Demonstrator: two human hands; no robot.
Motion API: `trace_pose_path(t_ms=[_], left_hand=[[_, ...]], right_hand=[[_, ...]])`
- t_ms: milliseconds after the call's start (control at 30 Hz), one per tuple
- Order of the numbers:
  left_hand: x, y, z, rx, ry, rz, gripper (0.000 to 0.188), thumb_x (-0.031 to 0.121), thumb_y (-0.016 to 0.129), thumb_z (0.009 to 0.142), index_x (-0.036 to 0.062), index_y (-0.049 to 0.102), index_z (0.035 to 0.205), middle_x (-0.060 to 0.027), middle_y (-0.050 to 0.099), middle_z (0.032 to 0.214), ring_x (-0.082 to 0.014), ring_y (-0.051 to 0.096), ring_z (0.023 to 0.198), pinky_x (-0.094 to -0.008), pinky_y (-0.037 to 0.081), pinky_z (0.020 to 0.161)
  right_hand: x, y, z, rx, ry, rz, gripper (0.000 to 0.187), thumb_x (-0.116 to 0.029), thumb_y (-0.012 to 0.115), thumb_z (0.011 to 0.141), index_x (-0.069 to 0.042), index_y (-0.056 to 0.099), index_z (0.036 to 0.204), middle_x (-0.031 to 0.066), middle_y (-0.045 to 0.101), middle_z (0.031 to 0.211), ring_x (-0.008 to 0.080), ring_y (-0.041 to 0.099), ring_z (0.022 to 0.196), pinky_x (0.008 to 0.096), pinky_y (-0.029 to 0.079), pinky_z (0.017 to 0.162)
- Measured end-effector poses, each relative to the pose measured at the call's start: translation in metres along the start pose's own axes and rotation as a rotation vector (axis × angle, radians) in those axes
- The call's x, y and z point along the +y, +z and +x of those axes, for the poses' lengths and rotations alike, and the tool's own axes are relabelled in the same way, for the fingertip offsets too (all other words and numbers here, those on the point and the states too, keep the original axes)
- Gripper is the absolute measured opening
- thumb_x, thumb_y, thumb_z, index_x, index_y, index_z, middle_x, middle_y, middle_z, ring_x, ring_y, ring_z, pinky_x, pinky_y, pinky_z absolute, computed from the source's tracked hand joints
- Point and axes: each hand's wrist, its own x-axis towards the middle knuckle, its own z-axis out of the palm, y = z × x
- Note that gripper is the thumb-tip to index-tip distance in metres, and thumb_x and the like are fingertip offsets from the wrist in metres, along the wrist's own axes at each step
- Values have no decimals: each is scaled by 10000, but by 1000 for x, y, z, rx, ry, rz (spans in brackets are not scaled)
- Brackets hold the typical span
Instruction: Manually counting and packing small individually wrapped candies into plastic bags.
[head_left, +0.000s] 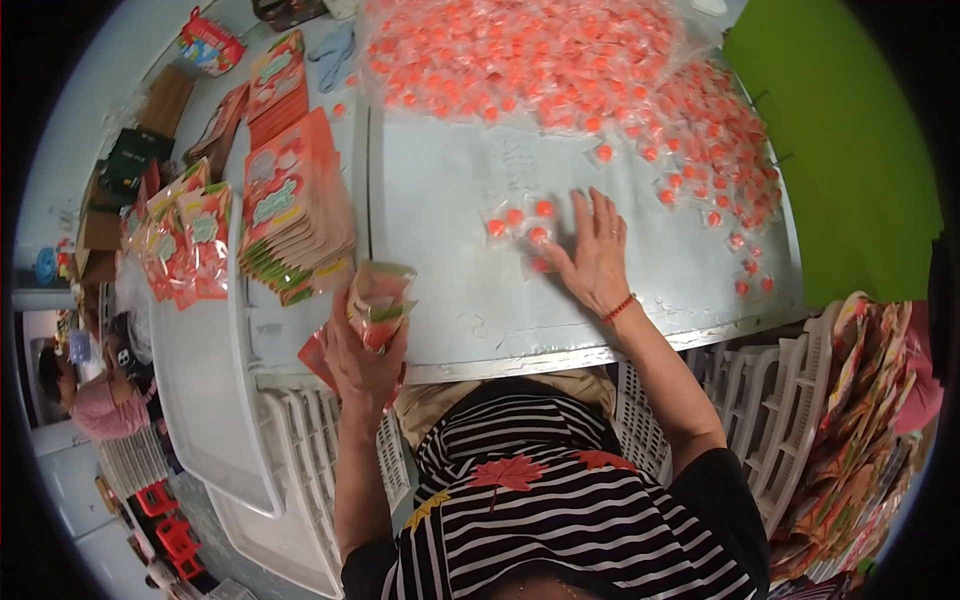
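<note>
My left hand (362, 352) is closed around a printed pouch (383, 300) at the near left edge of the table; the pouch's mouth faces up. Over the tabletop my right hand (597, 250) has its fingers apart, with the thumb beside a small group of clear-wrapped orange-red candies (515, 216). One of those candies lies right by the thumb tip. A fanned stack of flat printed pouches (290, 195) stands to the left of the pouch in my hand.
A large heap of wrapped candies (520, 60) covers the table's far side and spills down the right. Filled pouches (190, 235) lie at left above a white plastic tray (205, 390). White crates (310, 440) stand below the table edge. A green surface (840, 150) borders the right. Another person (108, 405) is at far left.
</note>
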Motion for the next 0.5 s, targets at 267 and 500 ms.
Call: trace_pose_path(t_ms=[267,500], left_hand=[[4,-7,3,80,49,16,813,166,789,663,38,375,1350,-189,570,1163,-369,560,1037,-450,408,917],[-6,-9,11,127,50,-53,817,153,795,668,36,369,1355,-183,520,1256,-383,515,1117,-448,400,952]], right_hand=[[-80,79,16,-3,-141,-32,381,-392,600,843,-192,586,1167,148,446,1314,444,379,1222,657,276,958],[-134,91,11,11,-271,229,416,-331,624,833,-129,565,1192,184,465,1286,459,377,1215,648,284,961]])
